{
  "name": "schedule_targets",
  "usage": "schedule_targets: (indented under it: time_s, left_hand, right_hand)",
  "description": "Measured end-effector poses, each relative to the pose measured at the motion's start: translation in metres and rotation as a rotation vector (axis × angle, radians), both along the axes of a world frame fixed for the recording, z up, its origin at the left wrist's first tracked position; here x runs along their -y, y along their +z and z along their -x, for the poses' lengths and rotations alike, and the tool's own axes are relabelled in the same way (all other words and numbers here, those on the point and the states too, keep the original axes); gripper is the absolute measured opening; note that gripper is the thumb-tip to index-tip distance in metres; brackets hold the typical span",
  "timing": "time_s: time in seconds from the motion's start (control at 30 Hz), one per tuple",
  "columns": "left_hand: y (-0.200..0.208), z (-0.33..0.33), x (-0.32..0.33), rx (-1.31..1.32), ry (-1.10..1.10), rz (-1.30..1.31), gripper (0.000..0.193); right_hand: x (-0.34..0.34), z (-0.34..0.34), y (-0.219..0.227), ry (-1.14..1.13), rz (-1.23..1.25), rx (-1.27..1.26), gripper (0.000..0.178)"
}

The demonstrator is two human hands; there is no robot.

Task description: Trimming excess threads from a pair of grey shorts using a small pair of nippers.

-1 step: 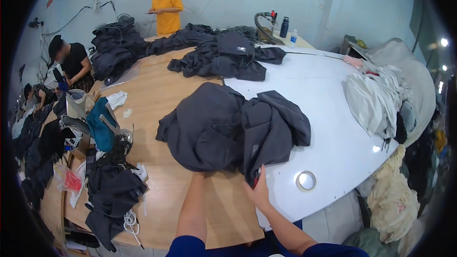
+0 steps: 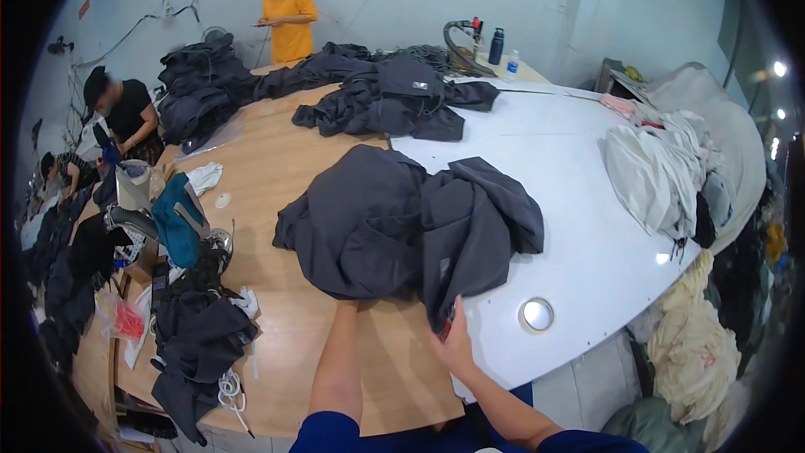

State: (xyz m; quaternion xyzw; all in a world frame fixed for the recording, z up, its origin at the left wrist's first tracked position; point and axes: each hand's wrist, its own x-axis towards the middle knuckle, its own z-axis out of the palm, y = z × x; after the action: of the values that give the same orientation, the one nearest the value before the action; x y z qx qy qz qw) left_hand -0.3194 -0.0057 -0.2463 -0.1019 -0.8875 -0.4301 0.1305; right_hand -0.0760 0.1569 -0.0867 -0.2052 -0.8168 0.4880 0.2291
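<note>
A dark grey garment [image 2: 360, 231] lies bunched in front of me across the seam of the wooden and white tabletops. Its right part [image 2: 470, 226] spreads in folds over the white surface, with a small lighter patch near the lower edge. My left hand [image 2: 345, 309] reaches under the garment's near edge; cloth hides its fingers. My right hand [image 2: 455, 342] is at the low corner of the right part, fingers closed around a small red and dark object [image 2: 449, 320], mostly covered by the hand. Whether it also grips the cloth I cannot tell.
A roll of tape [image 2: 536, 315] lies right of my right hand. More dark garments [image 2: 386, 101] are piled at the back. A teal-covered machine [image 2: 178, 218] and dark cloth [image 2: 201, 327] stand left. Pale cloth [image 2: 654, 168] heaps at right. Several people work beyond.
The whole view has shifted slightly. My right hand has moved a little up, and its fingers look more closed around the red object. The garment stays nearly the same.
</note>
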Motion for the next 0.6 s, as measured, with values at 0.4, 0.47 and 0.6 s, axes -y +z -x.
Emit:
schedule_targets:
  time_s: [0.4,0.47,0.6]
  left_hand:
    - [0.138,-0.122,0.0,-0.005,-0.222,0.523,0.038]
    - [0.129,-0.142,0.007,-0.219,-0.264,0.425,0.034]
    - [0.125,-0.162,0.012,-0.22,-0.28,0.387,0.034]
  right_hand:
    - [0.003,-0.037,-0.012,0.111,-0.404,-0.143,0.046]
    - [0.0,-0.042,-0.013,0.107,-0.429,-0.168,0.046]
    - [0.001,-0.054,-0.004,0.288,-0.61,-0.116,0.037]
